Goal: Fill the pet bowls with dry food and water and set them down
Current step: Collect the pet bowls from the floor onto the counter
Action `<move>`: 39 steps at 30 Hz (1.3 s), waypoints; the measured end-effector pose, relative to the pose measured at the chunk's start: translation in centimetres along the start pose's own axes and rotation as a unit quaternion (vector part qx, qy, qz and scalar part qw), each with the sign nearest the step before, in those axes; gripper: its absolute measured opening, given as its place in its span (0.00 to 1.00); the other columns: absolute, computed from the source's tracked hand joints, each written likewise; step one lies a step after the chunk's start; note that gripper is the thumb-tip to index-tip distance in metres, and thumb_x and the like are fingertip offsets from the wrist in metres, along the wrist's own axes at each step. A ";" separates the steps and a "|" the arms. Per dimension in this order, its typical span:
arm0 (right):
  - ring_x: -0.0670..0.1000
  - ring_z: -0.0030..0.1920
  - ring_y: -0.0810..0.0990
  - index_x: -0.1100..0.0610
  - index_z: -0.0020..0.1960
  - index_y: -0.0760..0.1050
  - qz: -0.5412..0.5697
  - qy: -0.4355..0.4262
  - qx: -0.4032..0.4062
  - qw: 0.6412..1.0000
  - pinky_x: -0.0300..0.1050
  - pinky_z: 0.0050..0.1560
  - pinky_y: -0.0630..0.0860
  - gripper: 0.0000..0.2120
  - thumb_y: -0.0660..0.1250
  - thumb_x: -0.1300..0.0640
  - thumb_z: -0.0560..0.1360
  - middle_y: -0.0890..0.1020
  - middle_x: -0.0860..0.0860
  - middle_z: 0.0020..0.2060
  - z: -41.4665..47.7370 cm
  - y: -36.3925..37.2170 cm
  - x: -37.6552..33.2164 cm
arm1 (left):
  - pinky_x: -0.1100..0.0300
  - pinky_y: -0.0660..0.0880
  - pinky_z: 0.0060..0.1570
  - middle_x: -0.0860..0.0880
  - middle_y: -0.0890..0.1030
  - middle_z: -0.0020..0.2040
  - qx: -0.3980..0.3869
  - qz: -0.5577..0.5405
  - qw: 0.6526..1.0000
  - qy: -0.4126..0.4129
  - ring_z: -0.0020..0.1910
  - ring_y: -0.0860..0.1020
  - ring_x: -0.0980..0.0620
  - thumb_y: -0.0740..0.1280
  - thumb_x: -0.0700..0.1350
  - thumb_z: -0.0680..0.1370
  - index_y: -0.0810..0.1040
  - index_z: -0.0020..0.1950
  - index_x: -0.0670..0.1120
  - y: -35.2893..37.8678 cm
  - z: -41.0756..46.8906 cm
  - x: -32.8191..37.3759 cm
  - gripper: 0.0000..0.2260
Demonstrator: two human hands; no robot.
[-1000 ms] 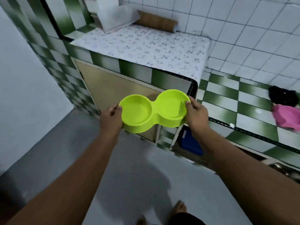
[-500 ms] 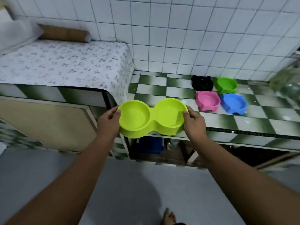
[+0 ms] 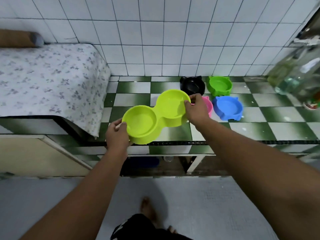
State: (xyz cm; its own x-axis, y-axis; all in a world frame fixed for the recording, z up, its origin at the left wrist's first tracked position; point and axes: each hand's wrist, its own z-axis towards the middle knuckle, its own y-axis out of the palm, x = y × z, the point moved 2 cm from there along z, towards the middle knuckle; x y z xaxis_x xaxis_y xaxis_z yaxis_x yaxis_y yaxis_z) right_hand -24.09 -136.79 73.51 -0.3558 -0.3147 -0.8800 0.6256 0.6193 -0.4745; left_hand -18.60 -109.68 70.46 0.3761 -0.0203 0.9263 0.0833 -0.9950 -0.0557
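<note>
Over the checkered counter (image 3: 173, 134) front edge | double bowl (image 3: 155, 115) empty, tilted, touching or clear unclear | left hand (image 3: 117, 134) pinching near rim, right hand (image 3: 196, 108) far rim | step: staging before filling | next: lower flat, clear of pink bowl (image 3: 208, 105).

The light is soft and even, a little dim, with a cool tone. A weak shadow of the person lies on the grey floor (image 3: 52, 196) at the bottom centre. The white wall tiles (image 3: 155, 40) bend strongly toward the frame edges, a wide-angle distortion. The bottle (image 3: 297, 73) at the right edge is smeared by blur. The forearms at the bottom look soft.
</note>
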 end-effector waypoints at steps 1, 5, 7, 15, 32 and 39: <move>0.54 0.47 0.78 0.59 0.59 0.72 -0.014 0.001 0.000 1.000 0.55 0.54 0.77 0.10 0.64 0.57 0.80 0.79 0.52 0.48 1.2 0.2 -0.1 | 0.44 0.83 0.46 0.52 0.78 0.53 -0.005 0.004 1.000 -0.012 0.53 0.79 0.47 0.66 0.46 0.83 0.78 0.59 0.53 0.8 0.8 0.0 0.06; 0.59 0.54 0.77 0.57 0.61 0.73 -0.081 -0.005 0.001 0.997 0.51 0.54 0.75 0.12 0.63 0.54 0.79 0.80 0.56 0.53 5.8 1.5 -0.5 | 0.44 0.83 0.49 0.52 0.79 0.52 -0.012 0.041 0.999 -0.013 0.55 0.80 0.45 0.67 0.48 0.82 0.78 0.58 0.53 3.0 3.6 -0.5 0.05; 0.61 0.60 0.73 0.56 0.62 0.74 -0.138 -0.025 0.016 0.990 0.51 0.60 0.71 0.13 0.65 0.53 0.79 0.76 0.59 0.58 8.2 2.2 -0.5 | 0.41 0.83 0.51 0.51 0.82 0.50 -0.009 0.071 0.997 0.001 0.52 0.83 0.44 0.70 0.50 0.79 0.80 0.56 0.54 3.8 4.5 -0.8 0.06; 0.65 0.65 0.70 0.58 0.70 0.72 -0.197 -0.049 -0.070 0.977 0.50 0.67 0.65 0.21 0.65 0.56 0.78 0.71 0.63 0.64 16.7 5.8 -0.9 | 0.55 0.74 0.45 0.56 0.80 0.43 0.014 0.126 0.992 0.007 0.46 0.79 0.52 0.70 0.49 0.81 0.78 0.61 0.50 7.8 5.3 -1.3 0.10; 0.62 0.64 0.74 0.67 0.69 0.67 -0.260 -0.109 -0.309 0.908 0.52 0.63 0.74 0.21 0.60 0.67 0.76 0.74 0.64 0.65 26.1 9.4 -0.5 | 0.40 0.81 0.57 0.41 0.81 0.57 0.042 0.014 0.992 -0.114 0.48 0.82 0.45 0.69 0.45 0.81 0.74 0.65 0.44 18.4 5.3 -4.1 0.14; 0.58 0.78 0.56 0.64 0.80 0.51 -0.308 -0.131 -0.339 0.879 0.44 0.74 0.58 0.30 0.58 0.62 0.82 0.52 0.59 0.80 25.8 10.3 0.6 | 0.40 0.80 0.59 0.44 0.81 0.52 0.049 0.018 0.991 -0.123 0.47 0.82 0.45 0.70 0.45 0.80 0.73 0.64 0.46 18.7 5.2 -4.6 0.14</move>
State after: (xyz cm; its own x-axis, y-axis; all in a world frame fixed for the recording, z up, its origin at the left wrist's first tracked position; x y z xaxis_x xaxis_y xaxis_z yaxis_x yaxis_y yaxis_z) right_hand 0.08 -149.18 67.47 -0.2540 -0.8408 -0.4781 -0.2191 0.5315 -0.8183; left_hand -13.94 -127.67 63.21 0.5937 -0.0197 0.8044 0.1496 -0.9796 -0.1344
